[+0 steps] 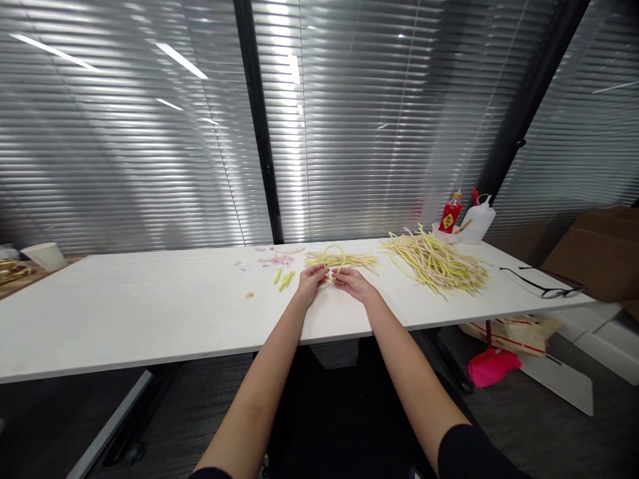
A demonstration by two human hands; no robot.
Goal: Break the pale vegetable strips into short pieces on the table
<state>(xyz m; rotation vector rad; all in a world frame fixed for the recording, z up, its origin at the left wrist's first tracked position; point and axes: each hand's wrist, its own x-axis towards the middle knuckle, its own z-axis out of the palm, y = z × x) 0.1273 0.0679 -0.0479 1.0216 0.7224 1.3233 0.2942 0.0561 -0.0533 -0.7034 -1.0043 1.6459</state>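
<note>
Over the white table (pixel 174 313), my left hand (pixel 313 279) and my right hand (pixel 351 282) face each other a small gap apart. Each pinches one end of a yellow strand (pixel 333 248), which arches up between them in a loop. Behind the hands lies a small row of pale yellow strands (pixel 364 260). A large heap of yellow and cream strands (pixel 439 263) spreads to the right. Short yellow pieces (pixel 286 281) rest left of my left hand, with pink and purple bits (pixel 282 259) behind them.
A red bottle (pixel 450 214) and a white squeeze bottle (pixel 479 221) stand at the back right. Black-framed glasses (pixel 553 291) lie near the right edge. A white cup (pixel 44 255) is at the far left. Blinds (pixel 349 133) rise behind the table.
</note>
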